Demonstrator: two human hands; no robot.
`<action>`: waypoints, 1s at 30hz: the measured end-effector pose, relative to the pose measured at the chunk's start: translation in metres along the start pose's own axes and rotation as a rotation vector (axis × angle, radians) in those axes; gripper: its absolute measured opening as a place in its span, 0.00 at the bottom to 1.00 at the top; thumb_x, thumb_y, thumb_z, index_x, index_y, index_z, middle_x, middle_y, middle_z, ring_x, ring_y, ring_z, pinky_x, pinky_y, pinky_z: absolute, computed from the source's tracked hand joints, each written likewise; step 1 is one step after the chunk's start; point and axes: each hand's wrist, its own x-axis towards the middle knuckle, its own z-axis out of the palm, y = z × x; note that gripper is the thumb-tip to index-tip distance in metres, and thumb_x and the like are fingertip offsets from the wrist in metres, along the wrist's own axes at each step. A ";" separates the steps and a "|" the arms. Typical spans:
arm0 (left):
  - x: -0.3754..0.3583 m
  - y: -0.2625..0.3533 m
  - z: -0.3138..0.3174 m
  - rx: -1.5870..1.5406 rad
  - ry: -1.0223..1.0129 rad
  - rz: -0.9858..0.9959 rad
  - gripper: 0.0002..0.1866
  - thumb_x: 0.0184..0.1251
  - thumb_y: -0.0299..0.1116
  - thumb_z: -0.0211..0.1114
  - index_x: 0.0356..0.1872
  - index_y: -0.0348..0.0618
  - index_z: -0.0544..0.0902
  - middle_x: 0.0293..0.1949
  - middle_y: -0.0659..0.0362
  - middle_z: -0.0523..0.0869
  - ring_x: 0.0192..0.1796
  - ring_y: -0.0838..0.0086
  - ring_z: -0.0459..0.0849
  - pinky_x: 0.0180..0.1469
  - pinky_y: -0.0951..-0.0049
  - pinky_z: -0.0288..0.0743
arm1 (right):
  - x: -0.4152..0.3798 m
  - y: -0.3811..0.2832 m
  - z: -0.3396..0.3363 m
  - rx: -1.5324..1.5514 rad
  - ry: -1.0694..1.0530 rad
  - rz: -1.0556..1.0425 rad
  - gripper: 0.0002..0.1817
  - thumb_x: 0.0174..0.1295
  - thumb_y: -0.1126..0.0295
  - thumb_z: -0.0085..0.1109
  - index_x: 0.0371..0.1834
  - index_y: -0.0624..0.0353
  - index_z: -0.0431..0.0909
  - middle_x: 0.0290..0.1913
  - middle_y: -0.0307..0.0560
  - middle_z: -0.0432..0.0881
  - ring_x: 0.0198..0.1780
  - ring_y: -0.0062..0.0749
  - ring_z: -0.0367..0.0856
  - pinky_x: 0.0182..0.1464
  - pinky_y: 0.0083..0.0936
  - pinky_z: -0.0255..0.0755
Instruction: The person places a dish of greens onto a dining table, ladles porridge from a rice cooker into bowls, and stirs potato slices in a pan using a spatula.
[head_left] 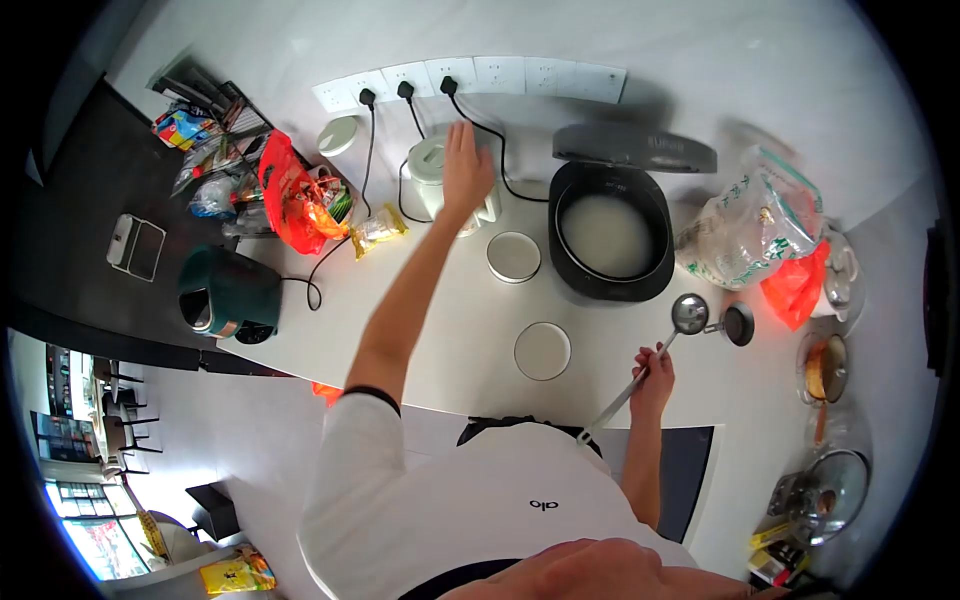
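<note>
My left hand (pixel 467 172) reaches across the counter to the white electric kettle (pixel 428 160), fingers stretched out at its upper right side and overlapping its lid. Part of the kettle is hidden behind that hand. In my right hand (pixel 652 378) is a metal ladle (pixel 690 314), gripped by its long handle, bowl end pointing away from me. Between my arms are two round white bowls with dark rims, a far bowl (pixel 513 258) and a near bowl (pixel 543 352). An open rice cooker (pixel 562 265) holds a whitish, cloudy content, its lid (pixel 635 150) raised.
Power cords run to a wall socket strip (pixel 500 75). Left are a red bag (pixel 285 195), a yellow packet (pixel 379 232) and a dark green appliance (pixel 230 295). To the right, a clear plastic bag (pixel 750 225), a small dark cup (pixel 738 325) and a glass lid (pixel 835 495).
</note>
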 end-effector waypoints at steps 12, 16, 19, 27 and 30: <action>0.100 -0.035 0.039 0.454 -0.069 0.084 0.36 0.61 0.32 0.55 0.71 0.32 0.57 0.74 0.46 0.55 0.77 0.57 0.50 0.75 0.54 0.43 | -0.010 0.019 -0.051 -0.208 0.011 0.007 0.08 0.66 0.77 0.46 0.46 0.62 0.70 0.42 0.53 0.82 0.47 0.38 0.85 0.45 0.28 0.81; 0.103 -0.029 0.031 0.437 -0.096 0.073 0.35 0.62 0.34 0.56 0.70 0.32 0.59 0.72 0.45 0.59 0.76 0.55 0.52 0.75 0.52 0.44 | -0.004 0.006 -0.065 -0.017 -0.057 0.031 0.13 0.65 0.73 0.38 0.49 0.63 0.71 0.53 0.58 0.78 0.60 0.42 0.77 0.57 0.33 0.74; 0.078 -0.007 0.015 0.298 -0.089 0.100 0.33 0.62 0.34 0.57 0.67 0.30 0.63 0.69 0.43 0.64 0.74 0.51 0.56 0.73 0.53 0.49 | -0.005 -0.007 -0.068 -0.024 -0.253 -0.179 0.15 0.68 0.66 0.41 0.51 0.62 0.70 0.56 0.55 0.77 0.56 0.40 0.80 0.57 0.29 0.75; -0.204 0.082 -0.013 -0.203 -0.692 -0.277 0.22 0.61 0.46 0.67 0.50 0.41 0.79 0.50 0.46 0.77 0.51 0.50 0.78 0.52 0.58 0.75 | -0.020 -0.056 -0.047 -0.882 0.061 -0.551 0.21 0.71 0.56 0.48 0.41 0.68 0.77 0.38 0.55 0.86 0.43 0.36 0.86 0.43 0.29 0.80; -0.245 0.092 -0.024 -0.128 -0.898 -0.509 0.30 0.58 0.49 0.68 0.57 0.41 0.75 0.51 0.42 0.76 0.51 0.48 0.79 0.52 0.57 0.76 | -0.026 -0.086 -0.011 -0.787 -0.007 -0.749 0.19 0.72 0.57 0.46 0.42 0.65 0.77 0.33 0.53 0.84 0.36 0.35 0.86 0.33 0.28 0.78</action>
